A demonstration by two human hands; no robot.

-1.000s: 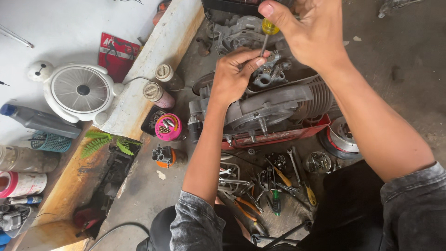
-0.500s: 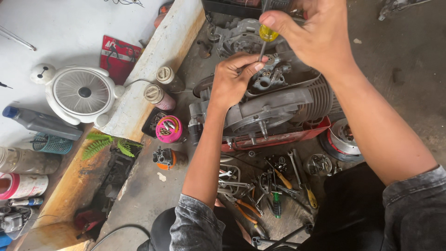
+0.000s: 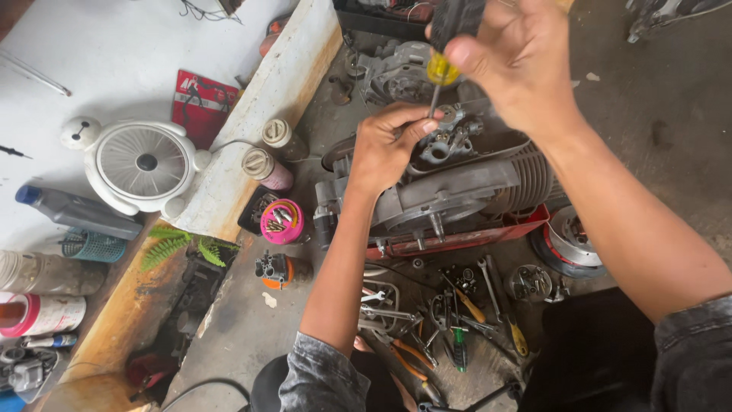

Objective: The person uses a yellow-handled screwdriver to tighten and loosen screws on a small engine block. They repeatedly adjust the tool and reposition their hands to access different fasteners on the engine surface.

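Screwdriver [image 3: 441, 69] handle sits in your right hand's [image 3: 518, 65] closed grip; your left hand [image 3: 385, 149] pinches its thin, stiff shaft near the heavy engine [image 3: 450, 191].

Left hand [image 3: 385, 149] lowered, fingers [image 3: 418, 128] pinched together, right hand [image 3: 518, 65] raised — fist closed, both forearms outstretched

My left hand [image 3: 385, 149] and right hand [image 3: 518, 65] are both bare, no gloves, rings or watch on either. My forearms are bare too, all the way down from the wrists. Below each elbow sits a rolled-up sleeve of dark grey denim: the left sleeve [image 3: 324, 378] bunched in thick folds with a stitched hem, the right sleeve [image 3: 694, 351] wider, faded and creased.
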